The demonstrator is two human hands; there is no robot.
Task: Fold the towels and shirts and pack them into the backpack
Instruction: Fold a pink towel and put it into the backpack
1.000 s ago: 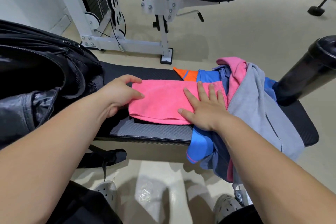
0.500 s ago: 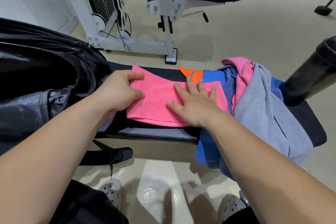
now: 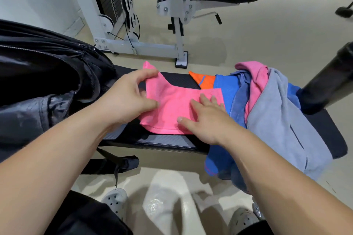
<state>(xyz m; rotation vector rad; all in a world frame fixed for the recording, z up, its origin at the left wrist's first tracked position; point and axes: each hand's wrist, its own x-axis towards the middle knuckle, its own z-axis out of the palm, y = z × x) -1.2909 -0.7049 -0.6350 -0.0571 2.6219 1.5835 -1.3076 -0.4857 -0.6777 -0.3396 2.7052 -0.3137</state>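
Head-camera view, looking down over two bare forearms at a black padded bench (image 3: 162, 142). A pink towel (image 3: 172, 108) lay on the bench between the hands, its long axis running left to right along the bench.

The left hand (image 3: 126, 101) pinched the towel's left end between thumb and curled fingers. That end stood raised off the pad, one corner pointing up and away from the person. The right hand (image 3: 208, 120) lay flat on the towel's right part, fingers straight and slightly spread, pressing it down (it gripped nothing).

The free end was therefore at the left hand and the pinned end under the right. The next fold seemed to depend on carrying the lifted end rightward, across the towel's length, toward the pressing hand.

A black backpack (image 3: 47, 74) sat on the bench's left end, just beside the left forearm. How wide it stood open could not be told.

Right of the towel, touching its right edge, lay a loose heap: a blue shirt (image 3: 225, 86), an orange garment (image 3: 204, 81) and a grey garment (image 3: 277, 120) hanging over the bench's near side.
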